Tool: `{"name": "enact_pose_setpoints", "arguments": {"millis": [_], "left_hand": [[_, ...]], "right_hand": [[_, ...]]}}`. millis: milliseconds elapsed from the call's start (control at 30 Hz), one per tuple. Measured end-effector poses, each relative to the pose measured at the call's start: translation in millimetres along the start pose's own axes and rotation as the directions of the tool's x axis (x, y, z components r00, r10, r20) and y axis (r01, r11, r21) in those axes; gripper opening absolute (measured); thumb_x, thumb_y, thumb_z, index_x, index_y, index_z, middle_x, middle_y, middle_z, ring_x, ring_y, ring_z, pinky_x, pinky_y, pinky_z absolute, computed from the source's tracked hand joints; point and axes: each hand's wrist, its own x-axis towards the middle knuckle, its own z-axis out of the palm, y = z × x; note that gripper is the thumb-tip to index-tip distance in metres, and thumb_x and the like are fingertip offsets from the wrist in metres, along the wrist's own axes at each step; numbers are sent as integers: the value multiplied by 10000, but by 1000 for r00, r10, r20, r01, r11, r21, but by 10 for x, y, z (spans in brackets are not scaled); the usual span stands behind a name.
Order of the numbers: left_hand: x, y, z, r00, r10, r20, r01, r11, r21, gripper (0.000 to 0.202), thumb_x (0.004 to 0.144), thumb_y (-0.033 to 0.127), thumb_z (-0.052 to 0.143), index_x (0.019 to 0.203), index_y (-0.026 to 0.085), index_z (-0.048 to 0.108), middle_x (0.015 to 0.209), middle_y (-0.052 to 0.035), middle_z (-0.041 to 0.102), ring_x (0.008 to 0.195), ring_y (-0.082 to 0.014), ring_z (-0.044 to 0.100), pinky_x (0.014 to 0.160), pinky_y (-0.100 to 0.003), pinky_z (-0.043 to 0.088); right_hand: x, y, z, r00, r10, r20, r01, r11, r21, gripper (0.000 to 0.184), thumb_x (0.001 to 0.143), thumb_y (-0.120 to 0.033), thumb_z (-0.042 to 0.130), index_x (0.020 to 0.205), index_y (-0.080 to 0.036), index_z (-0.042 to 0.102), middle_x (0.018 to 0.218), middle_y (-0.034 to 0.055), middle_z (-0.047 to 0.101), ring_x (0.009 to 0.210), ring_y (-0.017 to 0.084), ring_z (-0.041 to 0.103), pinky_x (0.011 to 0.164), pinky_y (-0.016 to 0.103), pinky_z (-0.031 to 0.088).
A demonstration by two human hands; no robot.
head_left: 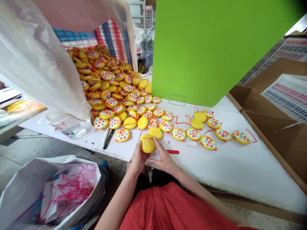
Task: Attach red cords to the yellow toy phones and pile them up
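Observation:
A yellow round toy (147, 143) is held back side up at the near edge of the white table (230, 166). My left hand (137, 158) grips it from below, fingers curled round it. My right hand (163, 157) pinches its right edge, thumb and fingers pressed on it. A big heap of the same yellow toys with coloured dots (109, 83) spills from a clear plastic bag (35, 57) at the left. Several more toys with red cords (208, 142) lie in a loose row to the right.
A green board (206, 48) stands upright behind the table. Open cardboard boxes (275, 127) sit at the right. A black pen (109, 138) and a red marker (173, 152) lie near my hands. A white bag with pink scraps (55, 191) stands on the floor at left.

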Motion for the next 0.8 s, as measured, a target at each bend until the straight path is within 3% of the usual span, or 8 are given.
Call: {"name": "enact_pose_setpoints", "arguments": {"millis": [100, 233, 333, 433, 500, 567, 700, 800], "left_hand": [[-55, 13, 70, 988, -128, 81, 141, 974, -176, 545, 904, 522, 353, 1304, 167, 457, 1190, -131, 620, 956, -253, 645, 702, -369, 566], [-75, -40, 91, 981, -139, 132, 156, 979, -130, 560, 910, 570, 316, 1304, 199, 460, 1227, -120, 602, 989, -237, 637, 736, -348, 560], [-74, -105, 57, 990, -53, 131, 51, 998, 22, 576, 880, 629, 364, 1290, 236, 457, 1281, -113, 556, 1043, -216, 608, 810, -355, 542], [-65, -137, -4, 994, 81, 75, -91, 984, 152, 521, 847, 541, 532, 1272, 253, 443, 1294, -97, 532, 1049, -199, 596, 823, -355, 539], [-63, -133, -35, 992, 105, 75, -118, 975, 187, 525, 828, 484, 588, 1274, 255, 433, 1284, -92, 534, 1023, -205, 604, 776, -342, 552], [-69, -121, -48, 992, 95, 86, -110, 975, 193, 521, 830, 467, 587, 1280, 255, 429, 1284, -91, 535, 997, -210, 616, 736, -329, 560], [-102, -105, -34, 989, 90, 113, -112, 972, 205, 526, 849, 467, 558, 1301, 240, 415, 1287, -99, 538, 1018, -217, 616, 806, -352, 547], [-128, -111, -20, 975, 120, 188, -173, 940, 296, 755, 736, 379, 720, 1372, 248, 335, 1312, -92, 522, 1103, -227, 576, 920, -353, 499]], "right_hand": [[22, -49, -19, 995, -71, -74, 67, 996, -59, 978, 755, -240, 701, 1502, -297, 71, 1548, 74, 209, 1416, 257, 201, 1149, 482, 215], [34, -126, -86, 983, -101, -155, 81, 988, -130, 621, 829, -292, 622, 1407, -300, 395, 1491, 72, 318, 1382, 295, 259, 1141, 526, 199], [39, -162, -141, 964, 62, -257, -58, 998, 23, 412, 841, -349, 607, 1244, -274, 567, 1296, 92, 513, 1240, 297, 433, 1091, 522, 298], [26, -150, -158, 935, 326, -139, -238, 868, 435, 295, 855, -433, 574, 1069, -234, 614, 1032, 65, 617, 970, 249, 590, 864, 448, 520], [5, -136, -151, 910, 414, 0, -312, 685, 659, 323, 862, -453, 556, 1101, -236, 579, 1040, 53, 615, 863, 215, 620, 695, 380, 578], [-20, -135, -144, 907, 417, 60, -316, 579, 751, 440, 840, -425, 597, 1243, -281, 496, 1193, 55, 569, 901, 207, 626, 658, 352, 591], [-41, -166, -159, 930, 366, 29, -278, 649, 708, 583, 782, -324, 684, 1322, -301, 465, 1354, 46, 484, 1118, 227, 557, 823, 351, 571], [-34, -178, -183, 933, 358, -25, -248, 694, 676, 521, 800, -323, 672, 1294, -276, 512, 1329, 45, 519, 1182, 226, 521, 933, 356, 513]]}}
